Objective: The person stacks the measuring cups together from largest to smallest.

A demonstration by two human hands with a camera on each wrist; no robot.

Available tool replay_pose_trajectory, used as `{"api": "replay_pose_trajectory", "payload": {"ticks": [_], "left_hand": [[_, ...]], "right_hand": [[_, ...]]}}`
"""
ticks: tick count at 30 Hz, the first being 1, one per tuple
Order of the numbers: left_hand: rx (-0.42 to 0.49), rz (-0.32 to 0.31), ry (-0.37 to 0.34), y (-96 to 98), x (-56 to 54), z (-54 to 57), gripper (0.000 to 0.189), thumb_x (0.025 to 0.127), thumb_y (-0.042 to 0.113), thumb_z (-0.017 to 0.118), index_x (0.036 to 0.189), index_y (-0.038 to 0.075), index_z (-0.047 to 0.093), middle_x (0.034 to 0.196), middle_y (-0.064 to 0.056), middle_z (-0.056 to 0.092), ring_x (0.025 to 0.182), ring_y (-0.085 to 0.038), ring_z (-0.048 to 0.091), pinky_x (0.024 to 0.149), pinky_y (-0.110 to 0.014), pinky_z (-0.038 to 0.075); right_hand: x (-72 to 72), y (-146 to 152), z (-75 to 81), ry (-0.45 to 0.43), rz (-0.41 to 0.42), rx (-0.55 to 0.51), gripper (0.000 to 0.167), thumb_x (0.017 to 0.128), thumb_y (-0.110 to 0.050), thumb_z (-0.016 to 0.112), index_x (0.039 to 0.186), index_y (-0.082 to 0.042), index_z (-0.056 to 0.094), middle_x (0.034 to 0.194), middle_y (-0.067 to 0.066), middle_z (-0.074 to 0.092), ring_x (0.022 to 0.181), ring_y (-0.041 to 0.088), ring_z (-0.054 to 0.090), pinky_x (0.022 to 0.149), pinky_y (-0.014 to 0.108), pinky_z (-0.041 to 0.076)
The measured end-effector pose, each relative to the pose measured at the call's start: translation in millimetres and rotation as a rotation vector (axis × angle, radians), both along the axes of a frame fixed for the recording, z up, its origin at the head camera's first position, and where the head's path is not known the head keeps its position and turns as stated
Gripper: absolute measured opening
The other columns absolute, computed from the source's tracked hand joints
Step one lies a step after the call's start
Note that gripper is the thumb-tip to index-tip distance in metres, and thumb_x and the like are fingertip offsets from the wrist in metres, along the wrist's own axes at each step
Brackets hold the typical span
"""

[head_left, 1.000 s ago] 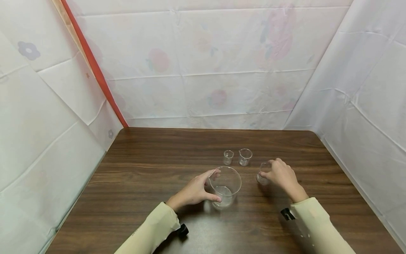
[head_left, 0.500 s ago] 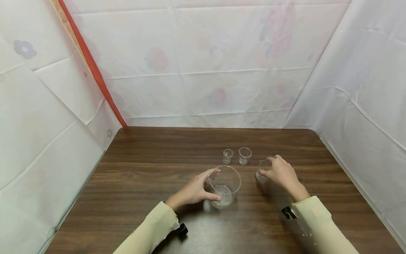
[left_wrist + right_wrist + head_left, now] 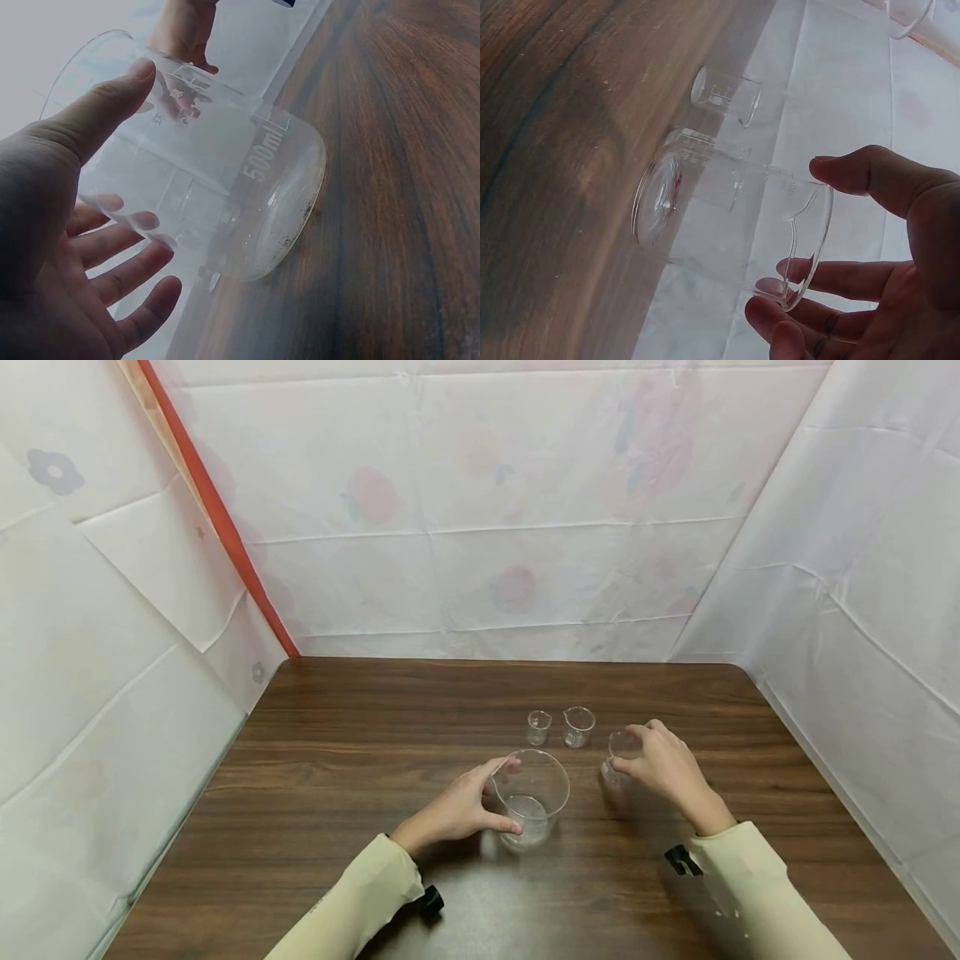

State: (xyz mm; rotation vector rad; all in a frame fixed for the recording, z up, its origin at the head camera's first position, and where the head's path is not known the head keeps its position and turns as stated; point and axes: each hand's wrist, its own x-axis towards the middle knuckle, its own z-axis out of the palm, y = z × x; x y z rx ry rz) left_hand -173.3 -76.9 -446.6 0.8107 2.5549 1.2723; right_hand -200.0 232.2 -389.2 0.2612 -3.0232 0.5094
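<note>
My left hand [image 3: 457, 806] holds a large clear glass beaker [image 3: 531, 797] by its side, thumb on the near side and fingers round the far side. The beaker stands upright on the table, and "500ml" shows on its wall in the left wrist view. To its right, my right hand [image 3: 663, 764] pinches a smaller clear beaker [image 3: 727, 217] near the rim between thumb and fingers. Whether this beaker's base touches the table I cannot tell. Behind the large beaker stand a tiny beaker [image 3: 537, 728] and a slightly bigger small beaker [image 3: 578, 727], side by side.
The dark wood-grain table [image 3: 337, 760] carries all the glassware. A pale printed curtain [image 3: 465, 510] rises behind the table's far edge, with more pale sheeting [image 3: 862, 610] along the right side. A red strip [image 3: 217, 510] runs down the left corner.
My right hand has moved slightly away from me, with the smaller beaker in its fingers, nearer the two standing beakers' row. The left hand and large beaker have stayed in place.
</note>
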Motion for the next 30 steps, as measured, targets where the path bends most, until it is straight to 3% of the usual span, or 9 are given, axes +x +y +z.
{"api": "replay_pose_trajectory", "payload": {"ticks": [9,30], "left_hand": [[-0.010,-0.009,0.008,-0.3,0.1,0.3,0.090,0.072,0.038,0.086,0.145,0.011,0.041,0.142,-0.001,0.054,0.118,-0.020,0.057,0.092,-0.037,0.050],[0.000,-0.022,0.011,0.1,-3.1,-2.9,0.089,0.072,0.032,0.086,0.146,0.012,0.040,0.142,-0.003,0.055,0.127,-0.017,0.054,0.095,-0.033,0.051]], "right_hand": [[3.3,-1,8.7,0.029,0.008,-0.022,0.059,0.079,-0.030,0.074,0.122,0.008,0.061,0.100,0.021,0.058,0.074,0.027,0.056,0.067,0.046,0.048],[10.7,-6,28.7,0.065,0.043,-0.047,0.055,0.080,-0.028,0.072,0.123,0.006,0.062,0.103,0.020,0.059,0.078,0.027,0.056,0.070,0.044,0.047]]}}
